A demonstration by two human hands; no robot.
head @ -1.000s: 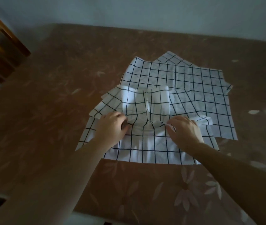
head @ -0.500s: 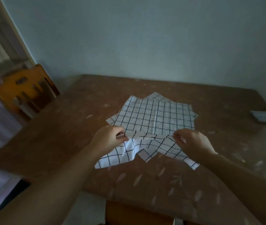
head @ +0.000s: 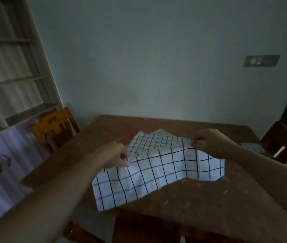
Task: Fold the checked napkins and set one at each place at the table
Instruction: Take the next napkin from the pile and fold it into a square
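A white napkin with black checks [head: 156,174] hangs spread in the air above the brown table [head: 200,204]. My left hand [head: 114,155] pinches its upper left edge, and my right hand [head: 209,142] pinches its upper right edge. Its lower left corner droops past the table's near edge. Behind it, more checked napkins [head: 156,139] lie flat on the table, partly hidden by the held one.
A wooden chair [head: 55,128] stands at the table's left side and a dark chair [head: 283,146] at the right. A small dark flat object [head: 252,147] lies near the right edge. Shelves fill the left wall. Another chair back [head: 148,230] is below, at the near edge.
Both hands have lifted the top napkin off the pile and drawn it apart, the right hand moving right and up. The view has tilted up to show the wall and chairs.
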